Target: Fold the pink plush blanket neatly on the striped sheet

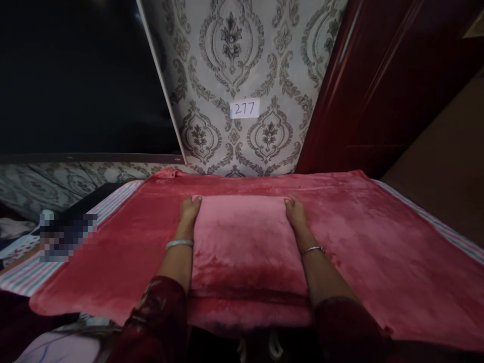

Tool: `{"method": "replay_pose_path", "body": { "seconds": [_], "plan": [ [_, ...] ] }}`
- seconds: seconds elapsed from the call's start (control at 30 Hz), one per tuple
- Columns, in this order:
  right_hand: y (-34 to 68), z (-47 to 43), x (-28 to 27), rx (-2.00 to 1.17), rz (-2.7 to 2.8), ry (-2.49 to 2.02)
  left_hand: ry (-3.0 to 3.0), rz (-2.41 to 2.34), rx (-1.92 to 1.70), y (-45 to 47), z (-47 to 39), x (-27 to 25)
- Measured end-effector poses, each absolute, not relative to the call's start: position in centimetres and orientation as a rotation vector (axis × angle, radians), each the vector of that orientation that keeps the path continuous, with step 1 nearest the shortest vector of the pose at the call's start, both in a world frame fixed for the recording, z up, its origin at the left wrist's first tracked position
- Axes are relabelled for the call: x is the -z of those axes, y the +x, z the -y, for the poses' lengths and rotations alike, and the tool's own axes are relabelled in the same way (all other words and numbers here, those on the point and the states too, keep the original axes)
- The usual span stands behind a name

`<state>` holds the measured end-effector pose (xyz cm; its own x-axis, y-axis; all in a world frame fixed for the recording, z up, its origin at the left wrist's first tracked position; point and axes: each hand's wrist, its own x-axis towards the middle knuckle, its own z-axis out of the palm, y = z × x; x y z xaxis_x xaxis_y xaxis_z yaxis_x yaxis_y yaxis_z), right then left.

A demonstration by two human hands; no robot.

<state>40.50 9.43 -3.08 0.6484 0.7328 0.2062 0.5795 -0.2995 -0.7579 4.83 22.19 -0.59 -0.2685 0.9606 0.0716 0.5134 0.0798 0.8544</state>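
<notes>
A square pink plush piece [242,237] lies flat on a larger pink-red plush blanket [132,237]; whether it is a cushion or folded cloth I cannot tell. My left hand [190,207] is closed on its far left corner, thumb on top. At the far right corner, my right hand [295,212] grips the edge the same way. Both arms reach forward along the sides of the square. Its near part is darker red, with a crease across the blanket just below it.
Under the blanket shows a striped cloth [427,217]. A large dark screen [83,80] stands at the back left, a dark red wooden panel [363,91] at the right. A paper label [245,108] reading 277 is on the patterned wall [234,55].
</notes>
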Motion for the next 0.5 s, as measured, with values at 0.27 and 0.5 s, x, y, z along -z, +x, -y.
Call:
{"method": "replay_pose_path", "body": {
  "seconds": [0.27,0.5],
  "plan": [
    [40.84,-9.59,3.22,-0.201,0.905,-2.04,1.267,-1.834,-1.253,4.63,-22.06,1.68],
    [40.43,-9.32,2.61,-0.237,0.94,-2.074,1.32,-1.838,-1.195,4.35,-22.11,1.19]
  ]
}}
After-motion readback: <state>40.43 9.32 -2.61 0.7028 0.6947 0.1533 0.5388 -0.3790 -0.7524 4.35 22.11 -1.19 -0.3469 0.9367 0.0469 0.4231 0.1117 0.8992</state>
